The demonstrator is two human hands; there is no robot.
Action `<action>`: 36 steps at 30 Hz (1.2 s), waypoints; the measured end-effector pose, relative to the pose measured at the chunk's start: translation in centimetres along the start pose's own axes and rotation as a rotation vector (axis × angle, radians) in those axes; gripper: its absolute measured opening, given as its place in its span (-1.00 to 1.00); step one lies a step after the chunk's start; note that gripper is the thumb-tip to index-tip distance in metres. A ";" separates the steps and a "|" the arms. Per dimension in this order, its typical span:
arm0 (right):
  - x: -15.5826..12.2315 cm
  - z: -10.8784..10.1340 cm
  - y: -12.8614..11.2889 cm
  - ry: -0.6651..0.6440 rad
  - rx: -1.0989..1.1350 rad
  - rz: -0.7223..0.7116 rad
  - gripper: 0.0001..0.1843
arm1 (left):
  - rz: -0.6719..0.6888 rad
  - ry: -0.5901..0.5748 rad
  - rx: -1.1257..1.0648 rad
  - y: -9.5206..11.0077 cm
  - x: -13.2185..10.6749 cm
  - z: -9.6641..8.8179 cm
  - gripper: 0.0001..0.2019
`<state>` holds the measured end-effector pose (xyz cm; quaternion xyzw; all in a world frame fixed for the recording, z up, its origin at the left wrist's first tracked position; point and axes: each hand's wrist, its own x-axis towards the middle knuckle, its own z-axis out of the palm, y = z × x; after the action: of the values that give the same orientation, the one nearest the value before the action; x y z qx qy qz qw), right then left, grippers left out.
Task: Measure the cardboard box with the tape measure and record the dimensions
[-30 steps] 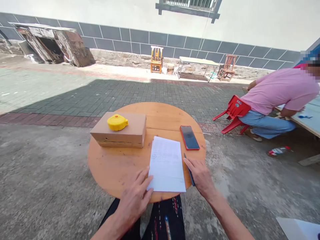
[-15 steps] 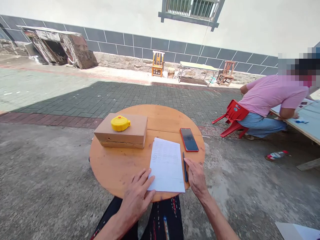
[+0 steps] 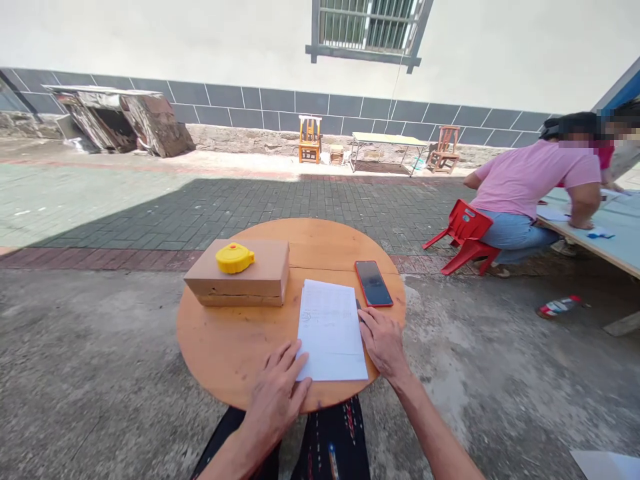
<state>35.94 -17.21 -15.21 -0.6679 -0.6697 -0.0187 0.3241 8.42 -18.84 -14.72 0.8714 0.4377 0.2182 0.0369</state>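
A white printed sheet of paper (image 3: 332, 330) lies on the round wooden table (image 3: 235, 340) in front of me. My left hand (image 3: 278, 393) rests flat and open on the table, its fingertips on the sheet's lower left corner. My right hand (image 3: 383, 340) lies at the sheet's right edge with its fingers stretched over a dark pen (image 3: 358, 305); only the pen's tip shows. A red-cased phone (image 3: 373, 283) lies just beyond that hand. A cardboard box (image 3: 250, 280) stands at the table's left with a yellow tape measure (image 3: 234, 258) on top.
A person in a pink shirt (image 3: 530, 177) leans over a board (image 3: 607, 233) at the right, beside a red plastic chair (image 3: 465, 233). A bottle (image 3: 557, 307) lies on the concrete. Wooden chairs (image 3: 310, 139) and a folding table (image 3: 387, 141) stand by the far wall.
My right hand slid up and left along the paper's right edge and now covers the pen. The left hand kept its place on the corner. The view tilted up slightly.
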 end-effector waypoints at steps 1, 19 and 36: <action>0.0 0.1 0.3 0.019 0.019 0.011 -0.65 | 0.004 0.004 0.003 -0.1 0.2 0.3 -0.70; -0.7 1.3 2.0 0.221 0.301 0.206 -0.61 | -0.004 0.050 0.004 0.0 0.8 1.5 -0.68; 0.0 -0.2 2.1 0.157 0.352 0.375 -0.57 | -0.155 0.194 -0.234 -1.1 -0.6 -0.8 -0.58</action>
<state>37.94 -17.04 -15.90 -0.7102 -0.5000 0.1068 0.4839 6.96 -18.74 -14.50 0.7996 0.4769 0.3472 0.1126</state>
